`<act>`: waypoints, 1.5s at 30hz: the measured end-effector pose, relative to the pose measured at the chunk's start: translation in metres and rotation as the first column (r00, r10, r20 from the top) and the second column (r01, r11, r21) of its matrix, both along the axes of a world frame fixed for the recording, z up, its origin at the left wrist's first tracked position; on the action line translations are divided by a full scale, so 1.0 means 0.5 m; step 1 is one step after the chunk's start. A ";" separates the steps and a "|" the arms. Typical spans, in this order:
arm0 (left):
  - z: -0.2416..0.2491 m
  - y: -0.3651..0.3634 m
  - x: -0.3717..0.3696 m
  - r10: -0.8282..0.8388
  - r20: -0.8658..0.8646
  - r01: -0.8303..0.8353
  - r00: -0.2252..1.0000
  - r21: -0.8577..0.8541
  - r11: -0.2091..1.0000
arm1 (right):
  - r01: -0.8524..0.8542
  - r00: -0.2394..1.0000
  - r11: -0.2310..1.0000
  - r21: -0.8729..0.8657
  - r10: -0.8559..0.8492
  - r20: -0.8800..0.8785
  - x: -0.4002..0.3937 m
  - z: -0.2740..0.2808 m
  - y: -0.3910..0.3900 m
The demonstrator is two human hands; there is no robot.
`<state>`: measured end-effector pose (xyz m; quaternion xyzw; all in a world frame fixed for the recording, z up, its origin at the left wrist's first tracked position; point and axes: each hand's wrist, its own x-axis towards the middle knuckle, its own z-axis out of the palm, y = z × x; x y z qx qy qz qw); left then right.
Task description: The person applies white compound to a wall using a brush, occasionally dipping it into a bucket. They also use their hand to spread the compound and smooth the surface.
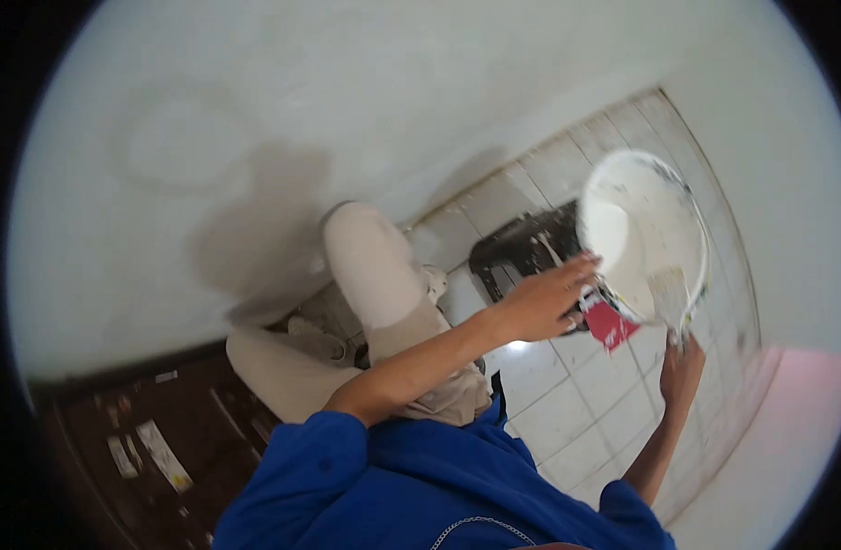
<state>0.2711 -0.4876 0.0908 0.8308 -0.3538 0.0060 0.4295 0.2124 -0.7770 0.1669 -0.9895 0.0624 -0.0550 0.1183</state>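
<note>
A white paint bucket [654, 183] with smeared walls is tipped toward the left, and white paint [607, 234] has pooled along its left side. My left hand [544, 302] grips the bucket's near-left rim, its fingers partly over the edge. In my right hand [681, 367] is a wide paintbrush [670, 291], closed around the handle. The brush head reaches over the near rim into the bucket and looks coated with pale paint. A red patch [609, 324] shows on the bucket's outside, below my left fingers.
A black paint-spattered stool [530, 240] stands beside and partly behind the bucket on a white tiled floor [567, 417]. Pale walls [393, 101] rise close ahead and on the right. My bent legs are at left, by a brown panel [99, 449] with stickers.
</note>
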 end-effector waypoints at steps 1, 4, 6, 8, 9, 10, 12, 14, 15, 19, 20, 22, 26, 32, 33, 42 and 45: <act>-0.011 0.005 -0.002 0.003 0.059 -0.002 0.998 -0.011 1.000 | 0.043 0.998 0.999 0.004 -0.043 -0.038 0.001 -0.002 0.006; 0.045 0.080 -0.011 -0.010 -0.123 0.008 0.992 -0.014 1.000 | 0.372 0.924 0.803 0.465 -0.275 -0.265 0.014 0.018 0.019; 0.067 0.134 -0.025 0.012 -0.222 -0.029 0.975 -0.073 0.997 | 0.363 0.929 0.636 0.680 -0.300 -0.215 0.021 0.024 0.023; 0.056 0.202 -0.037 0.079 -0.164 -0.108 0.983 -0.175 0.979 | 0.310 0.935 0.494 0.812 -0.312 -0.167 0.042 0.032 0.046; 0.069 0.242 -0.055 0.155 -0.172 -0.196 0.973 -0.252 0.948 | 0.275 0.941 0.446 0.852 -0.309 -0.141 0.053 0.037 0.063; 0.084 0.285 -0.074 0.199 -0.240 -0.262 0.950 -0.266 0.928 | 0.239 0.944 0.394 0.888 -0.307 -0.118 0.062 0.042 0.084; 0.097 0.371 -0.116 0.304 -0.330 -0.398 0.894 -0.270 0.877 | 0.098 0.941 0.251 0.963 -0.337 -0.008 0.083 0.052 0.171; 0.086 0.458 -0.167 0.417 -0.386 -0.538 0.823 -0.295 0.789 | 0.020 0.951 0.092 0.996 -0.309 0.009 0.105 0.074 0.265; 0.064 0.498 -0.194 0.461 -0.424 -0.606 0.780 -0.323 0.727 | 0.027 0.966 0.008 1.000 -0.256 -0.024 0.117 0.090 0.307; -0.034 0.638 -0.312 0.627 -0.563 -0.843 0.538 -0.339 0.419 | -0.015 0.995 -0.209 0.978 0.091 0.035 0.132 0.105 0.506; -0.060 0.670 -0.344 0.681 -0.570 -0.888 0.459 -0.315 0.335 | 0.035 0.946 -0.374 0.927 0.312 0.090 0.143 0.085 0.531; -0.126 0.735 -0.413 0.750 -0.558 -0.932 0.354 -0.278 0.233 | 0.122 0.878 -0.414 0.902 0.469 0.097 0.103 0.095 0.656; -0.285 0.862 -0.545 0.668 -0.743 -0.998 -0.034 -0.006 -0.058 | 0.291 0.859 -0.189 0.938 0.484 -0.168 -0.038 0.068 0.861; -0.263 0.931 -0.647 0.550 -0.820 -0.944 -0.156 -0.041 -0.328 | 0.419 0.488 0.074 0.905 0.822 -0.293 -0.176 -0.035 1.031; -0.268 0.936 -0.651 0.547 -0.819 -0.935 -0.172 -0.039 -0.353 | 0.484 0.485 0.048 0.874 0.817 -0.313 -0.201 -0.068 1.065; -0.377 0.950 -0.624 0.482 -0.862 -0.791 -0.154 -0.184 -0.583 | 0.287 0.446 0.404 0.869 0.746 -0.494 -0.337 -0.309 1.237; -0.384 0.964 -0.621 0.451 -0.881 -0.752 -0.146 -0.197 -0.629 | 0.204 0.536 0.396 0.895 0.720 -0.441 -0.358 -0.384 1.285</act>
